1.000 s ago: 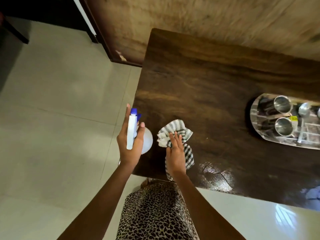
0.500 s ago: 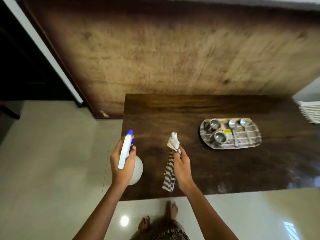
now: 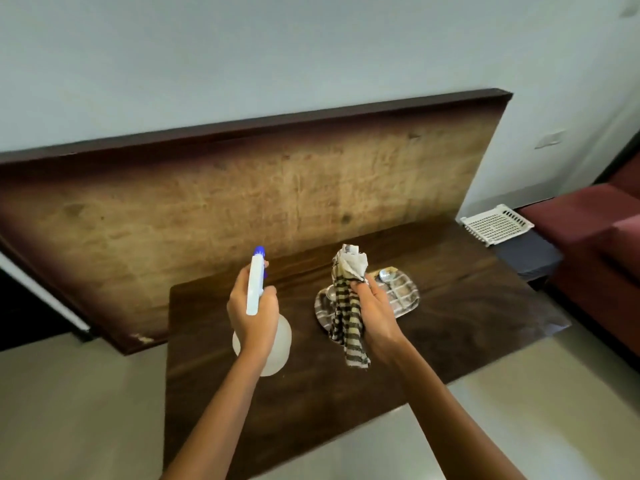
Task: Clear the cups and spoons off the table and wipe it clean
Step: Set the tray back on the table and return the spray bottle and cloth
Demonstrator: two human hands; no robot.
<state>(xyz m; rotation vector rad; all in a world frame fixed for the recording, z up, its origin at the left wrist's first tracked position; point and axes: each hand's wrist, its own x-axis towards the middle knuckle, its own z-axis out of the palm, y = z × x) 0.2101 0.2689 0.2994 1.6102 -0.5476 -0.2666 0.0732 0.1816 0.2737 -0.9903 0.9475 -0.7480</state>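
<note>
My left hand (image 3: 254,315) grips a white spray bottle (image 3: 257,285) with a blue nozzle, held above the dark wooden table (image 3: 450,341). A striped black-and-white cloth (image 3: 346,313) hangs bunched from my right hand (image 3: 375,313), lifted off the table. Behind the cloth a steel tray (image 3: 405,299) lies on the table with a spoon (image 3: 384,276) showing in it. The cloth and hand hide the tray's left part, so any cups there are out of sight.
A tall wooden panel (image 3: 277,202) leans against the wall behind the table. At the far right a white perforated plastic tray (image 3: 495,227) rests on a dark stool, with a maroon sofa (image 3: 595,237) beside it. Pale floor tiles surround the table.
My right hand has lifted the cloth off the table and now holds it in the air. The view has tilted up and backed away from the table. The left hand still holds the bottle.
</note>
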